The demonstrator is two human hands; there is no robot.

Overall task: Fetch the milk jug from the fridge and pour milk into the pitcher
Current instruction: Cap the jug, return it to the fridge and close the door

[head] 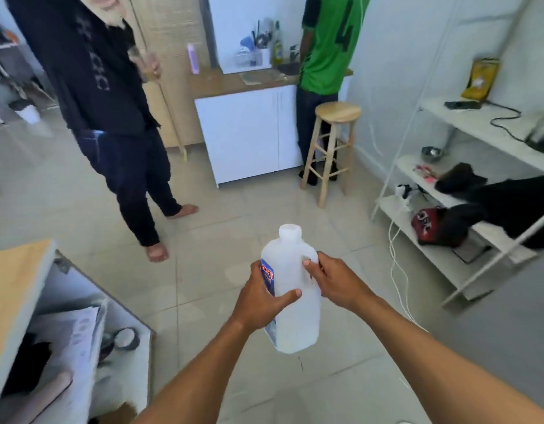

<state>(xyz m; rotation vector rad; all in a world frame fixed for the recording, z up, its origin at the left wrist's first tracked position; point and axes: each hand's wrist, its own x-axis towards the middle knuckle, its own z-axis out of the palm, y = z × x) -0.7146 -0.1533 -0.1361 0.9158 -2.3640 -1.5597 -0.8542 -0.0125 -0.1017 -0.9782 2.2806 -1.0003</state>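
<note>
Head view looks down on the milk jug (pixel 298 316), carried roughly upright over the tiled floor (pixel 203 270) near the middle of the scene, with its white top (pixel 290 231) toward the far side. The left hand (pixel 258 301) has its grip closed round the jug's left, labelled side, with the thumb lying across the front. The right hand (pixel 338 283) has its grip closed on the handle side, thumb pressed against the jug's shoulder. Far off stand a wooden stool (pixel 336 142) and a wood-topped desk (pixel 221 84). One person in black (pixel 111 87) stands at the left and another in a green shirt (pixel 326 50) at the desk. A white shelf rack (pixel 466 117) lines the right wall.
</note>
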